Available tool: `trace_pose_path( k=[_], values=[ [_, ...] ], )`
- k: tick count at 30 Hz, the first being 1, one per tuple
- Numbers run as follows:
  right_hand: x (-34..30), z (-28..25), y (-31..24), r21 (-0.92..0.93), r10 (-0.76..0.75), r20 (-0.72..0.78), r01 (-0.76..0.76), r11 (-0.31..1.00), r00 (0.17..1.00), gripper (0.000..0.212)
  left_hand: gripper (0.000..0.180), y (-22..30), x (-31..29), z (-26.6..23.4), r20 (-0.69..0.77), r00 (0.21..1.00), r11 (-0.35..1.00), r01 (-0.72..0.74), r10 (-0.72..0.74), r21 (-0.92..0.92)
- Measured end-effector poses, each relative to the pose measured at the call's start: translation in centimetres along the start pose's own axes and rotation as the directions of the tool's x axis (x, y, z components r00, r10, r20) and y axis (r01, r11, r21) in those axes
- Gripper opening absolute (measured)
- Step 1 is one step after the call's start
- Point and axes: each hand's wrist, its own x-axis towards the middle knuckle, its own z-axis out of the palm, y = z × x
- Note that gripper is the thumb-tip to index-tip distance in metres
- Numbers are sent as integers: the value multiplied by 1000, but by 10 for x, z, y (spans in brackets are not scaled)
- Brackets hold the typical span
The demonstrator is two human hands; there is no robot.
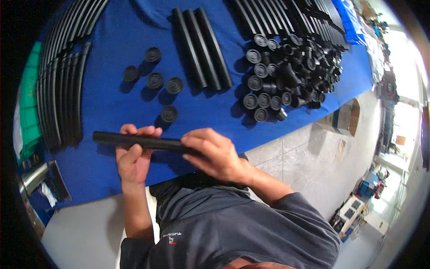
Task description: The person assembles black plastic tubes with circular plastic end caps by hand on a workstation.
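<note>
Gripping black tube with left fingers | clasping its right end in right fingers | held on near side of five loose caps | visible right of caps: three more tubes

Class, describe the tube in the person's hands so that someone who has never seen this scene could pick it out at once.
Start at the blue-covered table and come to its near edge. There the left hand and right hand grip one black tube. Unlike the three tubes lying side by side farther back, it is held and runs roughly left to right.
</note>
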Motion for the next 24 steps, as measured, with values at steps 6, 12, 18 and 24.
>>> trace_pose_path(
  k=[6, 12, 18, 24],
  values=[
    [9, -10, -18, 500, 661, 429, -772, 394, 615, 38, 46, 1, -2, -3, 67, 996, 998, -67, 66, 12],
    [0, 4, -2, 166, 108, 8, -108, 980, 994, 38, 44, 5, -3, -11, 40, 997, 997, -68, 67, 19],
    [2, 3, 2, 101, 24, -87, -15, 995, 996, 37, 45, 3, -1, 1, -15, 1000, 1000, -8, 8, 29],
    [7, -13, -18, 461, 643, 407, -754, 468, 648, 45, 46, 0, -3, -9, 2, 998, 997, -62, 62, 46]
  ],
)
